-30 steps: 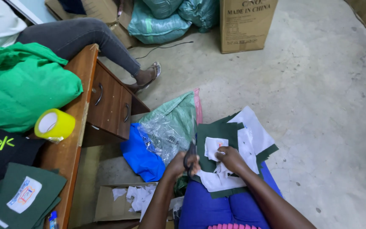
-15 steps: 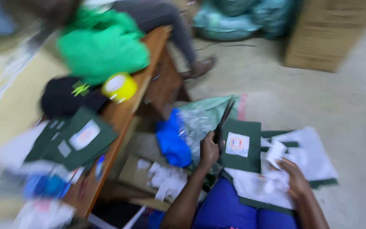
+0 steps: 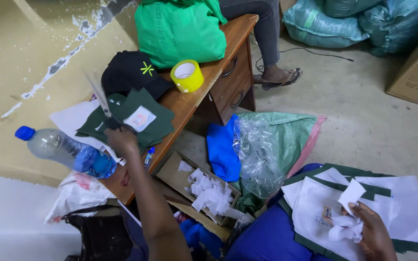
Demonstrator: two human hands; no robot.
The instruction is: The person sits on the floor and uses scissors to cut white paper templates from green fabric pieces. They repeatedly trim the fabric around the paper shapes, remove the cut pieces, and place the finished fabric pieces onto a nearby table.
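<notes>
Swung away from the lap since half a second ago, the left hand [image 3: 121, 140] now reaches up onto the wooden bench [image 3: 197, 94], its fingers closed around a pair of slim metal scissors [image 3: 100, 96] whose blades stand upright and blurred above the stack of dark green fabric pieces with a white rectangular label [image 3: 139, 118]. That stack lies flat on the bench, just beside a black cap with a yellow-green emblem [image 3: 131, 72] and near a glossy roll of yellow tape [image 3: 186, 76]. A clear plastic bottle with a blue cap [image 3: 66, 152] lies on its side close to the wrist. On the lap, the right hand [image 3: 368, 232] pinches crumpled white paper scraps [image 3: 347, 224] over white backing sheets and more green cloth. Between the two hands, an open cardboard box [image 3: 170, 174] holds torn white snippets, beside crinkly clear plastic wrap [image 3: 255, 150] and blue cloth [image 3: 221, 145].
</notes>
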